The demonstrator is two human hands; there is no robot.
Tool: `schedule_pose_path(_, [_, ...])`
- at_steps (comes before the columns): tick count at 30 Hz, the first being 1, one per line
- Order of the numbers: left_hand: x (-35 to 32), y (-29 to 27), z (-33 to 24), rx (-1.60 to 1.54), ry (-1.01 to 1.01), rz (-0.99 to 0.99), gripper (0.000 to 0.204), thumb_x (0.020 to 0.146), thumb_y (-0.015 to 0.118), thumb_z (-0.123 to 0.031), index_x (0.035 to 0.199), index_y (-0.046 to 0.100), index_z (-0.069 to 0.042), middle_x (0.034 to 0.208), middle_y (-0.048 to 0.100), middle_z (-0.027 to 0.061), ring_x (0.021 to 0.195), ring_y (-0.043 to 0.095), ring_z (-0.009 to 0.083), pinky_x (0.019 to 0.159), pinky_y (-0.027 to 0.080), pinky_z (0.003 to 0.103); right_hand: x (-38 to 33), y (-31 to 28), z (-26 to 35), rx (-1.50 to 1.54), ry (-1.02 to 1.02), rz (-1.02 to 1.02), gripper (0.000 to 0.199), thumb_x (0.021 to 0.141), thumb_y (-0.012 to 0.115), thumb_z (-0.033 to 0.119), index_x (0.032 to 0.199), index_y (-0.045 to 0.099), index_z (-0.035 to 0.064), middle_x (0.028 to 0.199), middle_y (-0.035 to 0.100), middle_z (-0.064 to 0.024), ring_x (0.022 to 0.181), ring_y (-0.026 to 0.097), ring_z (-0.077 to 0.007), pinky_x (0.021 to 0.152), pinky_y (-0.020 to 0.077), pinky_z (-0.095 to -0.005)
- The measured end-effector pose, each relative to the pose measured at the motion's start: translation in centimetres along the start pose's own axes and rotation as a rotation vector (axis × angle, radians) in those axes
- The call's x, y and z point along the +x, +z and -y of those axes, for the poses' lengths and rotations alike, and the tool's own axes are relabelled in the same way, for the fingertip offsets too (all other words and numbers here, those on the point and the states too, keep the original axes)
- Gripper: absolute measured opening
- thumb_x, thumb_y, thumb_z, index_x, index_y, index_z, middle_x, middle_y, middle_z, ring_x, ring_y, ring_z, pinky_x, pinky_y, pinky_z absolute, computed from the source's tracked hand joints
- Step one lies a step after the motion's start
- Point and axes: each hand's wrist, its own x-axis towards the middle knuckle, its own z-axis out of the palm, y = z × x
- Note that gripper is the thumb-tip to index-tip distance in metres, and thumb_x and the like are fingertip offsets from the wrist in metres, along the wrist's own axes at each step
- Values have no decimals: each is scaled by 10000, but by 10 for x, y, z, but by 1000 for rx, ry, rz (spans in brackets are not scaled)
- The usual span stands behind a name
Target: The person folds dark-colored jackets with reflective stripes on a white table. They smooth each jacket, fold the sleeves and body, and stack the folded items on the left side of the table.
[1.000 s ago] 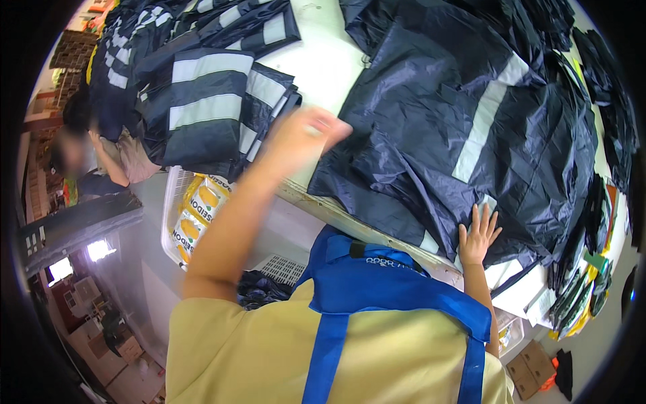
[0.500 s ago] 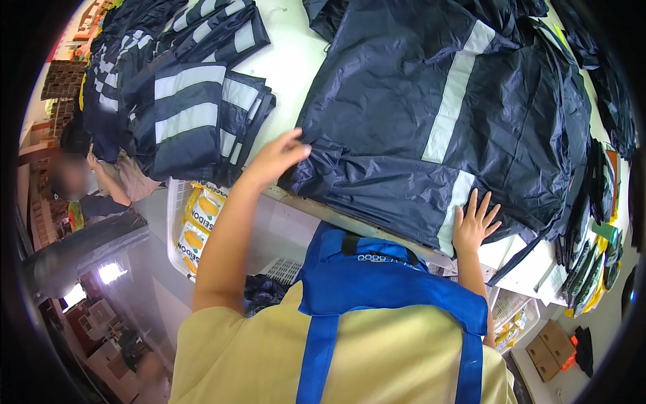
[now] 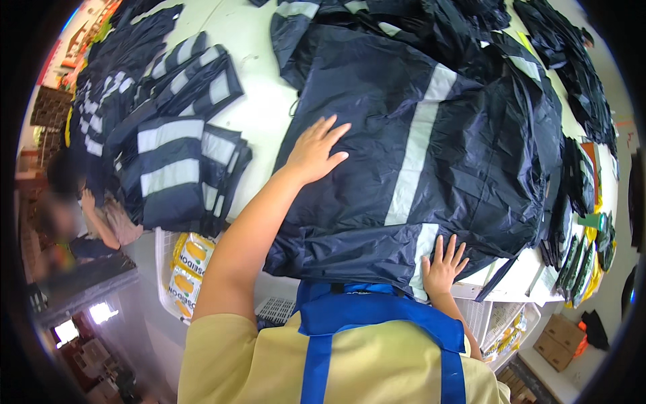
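Note:
A dark navy rain jacket (image 3: 363, 114) with pale reflective strips is spread over the white table in front of me. Its near edge is folded back along the table's front. My left hand (image 3: 314, 149) lies on the left part of the fabric, fingers spread, holding nothing. Lower down on the right, my right hand (image 3: 443, 266) rests flat with its fingers apart, beside the short reflective strip (image 3: 424, 259) on the folded edge. Whether the jacket has sleeves tucked under it is hidden.
Folded dark garments with reflective bands (image 3: 171, 161) are stacked at the left. Below them, a white basket (image 3: 163, 266) holds yellow-and-white packets. More dark garments (image 3: 572, 81) and packed items (image 3: 585, 269) lie along the right. Another person's arm (image 3: 101, 222) shows at far left.
My left hand has moved from the jacket's left edge onto the fabric, farther in. The view has shifted, so the table and jacket sit lower. My right hand stays by the short strip.

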Motion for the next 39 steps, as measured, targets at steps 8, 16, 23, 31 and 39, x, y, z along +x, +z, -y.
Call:
schedule_pose_path(8, [-18,11,49,306,-388,134,729,884,507,-560,1496,239,-268,1565,101,190,1435,81,414,1140,87,551,84,-74,-78,289,-189,-478,462,760,622,92,1214,562,26,1198,556,-162,1148,488,-361,994,353,-468])
schedule_pose_path(16, [155,-55,66,302,149,-473,531,858,552,-45,1370,428,-105,1364,470,126,1242,453,333,1030,388,425,317,-140,-155,154,-49,-530,655,844,660,396,1359,432,63,1305,531,-173,1229,483,-344,1006,379,-411])
schedule_pose_path(23, [218,-78,116,454,-177,118,301,913,517,-374,1070,645,-151,1142,629,63,1110,562,274,1012,342,485,381,-167,-141,850,15,-451,225,954,532,229,970,658,44,853,631,-29,745,561,-105,719,441,-255])
schedule_pose_path(31, [224,-79,147,14,-22,39,209,938,527,-273,989,572,-75,937,637,165,914,592,382,790,459,412,408,-182,-76,435,-9,-435,340,880,641,323,838,585,-10,682,548,-92,676,487,-175,659,423,-324])
schedule_pose_path(39, [247,-80,114,518,-279,73,216,917,541,-275,1058,617,-129,1093,628,118,1042,582,320,889,413,456,456,-167,-145,742,53,-702,498,947,485,468,1083,614,7,931,640,-111,862,592,-244,819,438,-361])
